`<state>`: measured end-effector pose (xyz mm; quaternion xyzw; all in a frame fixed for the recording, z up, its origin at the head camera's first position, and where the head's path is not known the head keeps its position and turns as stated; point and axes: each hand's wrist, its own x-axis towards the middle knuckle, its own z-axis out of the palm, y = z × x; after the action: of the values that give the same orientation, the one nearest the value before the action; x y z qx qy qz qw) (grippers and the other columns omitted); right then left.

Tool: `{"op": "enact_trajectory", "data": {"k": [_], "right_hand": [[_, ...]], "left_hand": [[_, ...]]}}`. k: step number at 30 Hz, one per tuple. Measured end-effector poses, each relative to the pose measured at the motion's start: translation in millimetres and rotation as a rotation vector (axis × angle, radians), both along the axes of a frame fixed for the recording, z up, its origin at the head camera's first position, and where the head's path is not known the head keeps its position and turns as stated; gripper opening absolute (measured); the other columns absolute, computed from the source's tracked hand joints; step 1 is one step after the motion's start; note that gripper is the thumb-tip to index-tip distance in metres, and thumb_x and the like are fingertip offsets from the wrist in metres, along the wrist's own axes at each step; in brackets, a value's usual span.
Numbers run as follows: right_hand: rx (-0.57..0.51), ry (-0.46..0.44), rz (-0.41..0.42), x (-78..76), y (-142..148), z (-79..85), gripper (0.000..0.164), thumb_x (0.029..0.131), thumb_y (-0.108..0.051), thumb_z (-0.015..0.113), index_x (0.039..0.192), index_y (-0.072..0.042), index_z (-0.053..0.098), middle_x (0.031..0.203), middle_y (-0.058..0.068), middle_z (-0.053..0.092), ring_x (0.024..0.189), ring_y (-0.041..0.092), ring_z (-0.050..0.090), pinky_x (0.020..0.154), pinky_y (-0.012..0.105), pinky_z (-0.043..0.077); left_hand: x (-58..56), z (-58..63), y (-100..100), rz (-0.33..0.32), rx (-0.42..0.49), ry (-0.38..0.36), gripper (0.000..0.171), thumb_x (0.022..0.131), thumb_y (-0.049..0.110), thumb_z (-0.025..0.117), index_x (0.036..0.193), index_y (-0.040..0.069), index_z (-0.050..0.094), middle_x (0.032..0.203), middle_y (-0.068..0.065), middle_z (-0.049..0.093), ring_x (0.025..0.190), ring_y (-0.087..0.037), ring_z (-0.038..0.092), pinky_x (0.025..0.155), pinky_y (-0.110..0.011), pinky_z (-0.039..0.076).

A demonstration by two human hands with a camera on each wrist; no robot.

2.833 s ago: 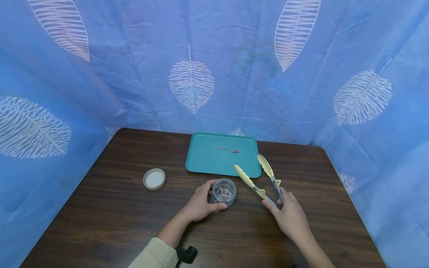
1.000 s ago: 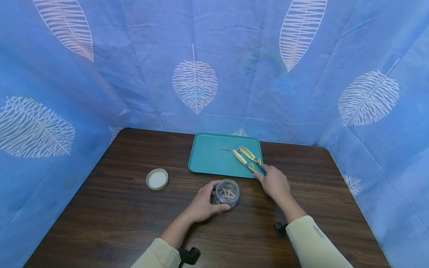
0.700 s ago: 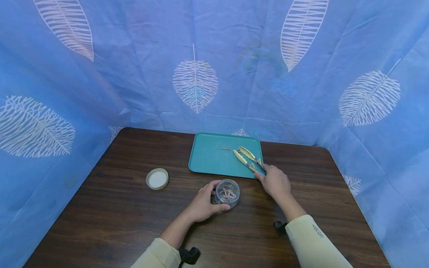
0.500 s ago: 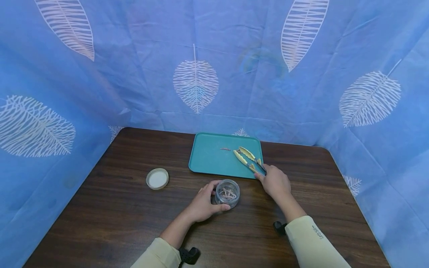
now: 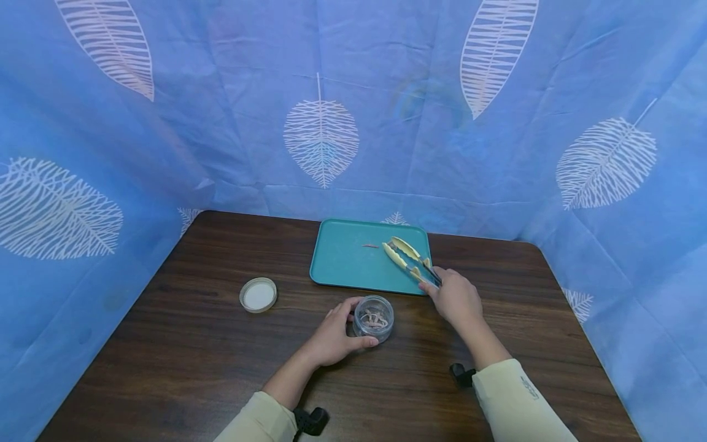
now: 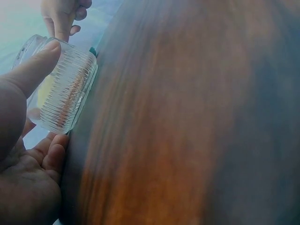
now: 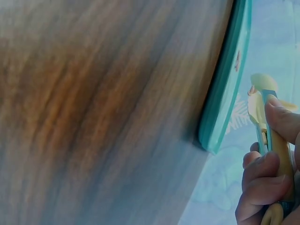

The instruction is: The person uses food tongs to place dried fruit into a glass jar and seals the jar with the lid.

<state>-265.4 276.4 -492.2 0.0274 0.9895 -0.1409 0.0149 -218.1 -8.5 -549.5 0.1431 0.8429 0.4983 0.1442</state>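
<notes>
My left hand (image 5: 331, 337) curls round a clear ribbed glass jar (image 5: 374, 319) standing uncapped on the table, thumb at the near side. Several pale pinkish, worm-like strips lie inside it. In the left wrist view the thumb presses along the jar's wall (image 6: 70, 93). My right hand (image 5: 455, 298) grips metal tongs (image 5: 409, 267) with pale yellow tips, pointing over the right part of a teal tray (image 5: 348, 270). Between the tips a small pinkish strip (image 7: 251, 90) shows in the right wrist view. Another thin strip (image 5: 370, 246) lies on the tray, left of the tips.
A round lid (image 5: 258, 295) with a white inside lies on the dark wood table (image 5: 182, 344), left of the jar. Blue cloth (image 5: 232, 123) with white leaf prints hangs behind the table and on both sides.
My right hand has carried the tongs from the tray's right front corner over the tray, their tips nearing each other round a strip. Lately the tips shift up slightly. Left hand and jar stay put.
</notes>
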Motion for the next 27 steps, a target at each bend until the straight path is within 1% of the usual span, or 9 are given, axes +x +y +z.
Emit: {"op": "enact_trajectory", "data": {"k": [5, 9, 12, 13, 15, 16, 21, 25, 27], "right_hand": [[-0.024, -0.002, 0.003, 7.2, -3.2, 4.3, 0.069, 0.108, -0.049, 0.067, 0.162, -0.009, 0.051, 0.161, 0.031, 0.052, 0.136, 0.052, 0.061, 0.101, 0.067, 0.056], [-0.029, 0.017, 0.014, 15.5, -6.2, 7.2, 0.068, 0.107, -0.048, 0.068, 0.161, -0.01, 0.053, 0.159, 0.033, 0.053, 0.134, 0.054, 0.062, 0.101, 0.068, 0.055], [-0.039, 0.05, 0.023, 22.3, -8.4, 9.0, 0.068, 0.105, -0.047, 0.072, 0.159, -0.008, 0.056, 0.148, 0.032, 0.063, 0.118, 0.049, 0.07, 0.091, 0.063, 0.059], [-0.044, 0.061, 0.026, 24.8, -9.3, 10.0, 0.068, 0.104, -0.046, 0.073, 0.158, -0.008, 0.057, 0.142, 0.03, 0.066, 0.111, 0.045, 0.071, 0.086, 0.059, 0.059], [-0.054, 0.086, 0.031, 29.3, -10.7, 11.3, 0.067, 0.103, -0.044, 0.075, 0.157, -0.007, 0.058, 0.129, 0.026, 0.071, 0.096, 0.037, 0.071, 0.076, 0.051, 0.058], [-0.062, 0.094, 0.032, 31.9, -11.5, 12.2, 0.067, 0.103, -0.044, 0.076, 0.156, -0.007, 0.059, 0.123, 0.024, 0.072, 0.089, 0.032, 0.068, 0.071, 0.047, 0.055], [-0.093, 0.113, 0.031, 45.5, -15.7, 15.6, 0.065, 0.101, -0.042, 0.079, 0.154, -0.01, 0.062, 0.113, 0.018, 0.073, 0.078, 0.025, 0.061, 0.062, 0.036, 0.046], [-0.119, 0.105, 0.031, 56.9, -17.9, 17.0, 0.062, 0.101, -0.041, 0.079, 0.153, -0.011, 0.063, 0.102, 0.013, 0.071, 0.071, 0.022, 0.055, 0.059, 0.032, 0.041], [-0.126, 0.103, 0.033, 62.6, -18.4, 16.9, 0.062, 0.101, -0.04, 0.079, 0.153, -0.011, 0.063, 0.1, 0.012, 0.07, 0.069, 0.021, 0.053, 0.059, 0.032, 0.041]], "left_hand": [[-0.4, -1.0, 0.0, -0.005, 0.003, 0.002, 0.089, 0.09, 0.044, 0.09, 0.162, 0.021, 0.043, 0.159, -0.013, 0.054, 0.138, -0.035, 0.058, 0.113, -0.06, 0.049], [-0.7, -1.8, -0.2, -0.006, 0.009, -0.007, 0.089, 0.09, 0.045, 0.09, 0.163, 0.022, 0.043, 0.16, -0.013, 0.053, 0.14, -0.036, 0.058, 0.114, -0.061, 0.049], [-0.8, -2.3, -0.4, -0.004, 0.012, -0.014, 0.089, 0.091, 0.045, 0.09, 0.163, 0.023, 0.043, 0.16, -0.013, 0.053, 0.14, -0.037, 0.057, 0.114, -0.061, 0.049], [-0.8, -2.4, -0.5, -0.004, 0.011, -0.016, 0.089, 0.091, 0.046, 0.089, 0.163, 0.023, 0.043, 0.16, -0.013, 0.053, 0.14, -0.037, 0.057, 0.114, -0.061, 0.049], [-0.8, -2.5, -0.4, -0.004, 0.007, -0.015, 0.089, 0.091, 0.046, 0.089, 0.163, 0.023, 0.042, 0.16, -0.013, 0.053, 0.14, -0.036, 0.057, 0.113, -0.061, 0.049], [-0.8, -2.5, -0.4, -0.004, 0.006, -0.014, 0.089, 0.091, 0.046, 0.089, 0.163, 0.023, 0.042, 0.16, -0.013, 0.053, 0.14, -0.036, 0.057, 0.113, -0.061, 0.049], [-0.7, -2.6, 0.0, -0.004, -0.001, -0.006, 0.089, 0.091, 0.046, 0.089, 0.163, 0.022, 0.042, 0.159, -0.014, 0.053, 0.139, -0.036, 0.057, 0.113, -0.061, 0.05], [-0.2, -1.9, 0.5, 0.002, -0.005, -0.006, 0.089, 0.091, 0.046, 0.089, 0.163, 0.022, 0.043, 0.159, -0.014, 0.053, 0.139, -0.036, 0.058, 0.113, -0.061, 0.05], [0.0, -2.0, 0.6, 0.004, -0.007, -0.004, 0.089, 0.091, 0.045, 0.09, 0.163, 0.022, 0.043, 0.159, -0.014, 0.054, 0.139, -0.036, 0.058, 0.113, -0.061, 0.05]]}}
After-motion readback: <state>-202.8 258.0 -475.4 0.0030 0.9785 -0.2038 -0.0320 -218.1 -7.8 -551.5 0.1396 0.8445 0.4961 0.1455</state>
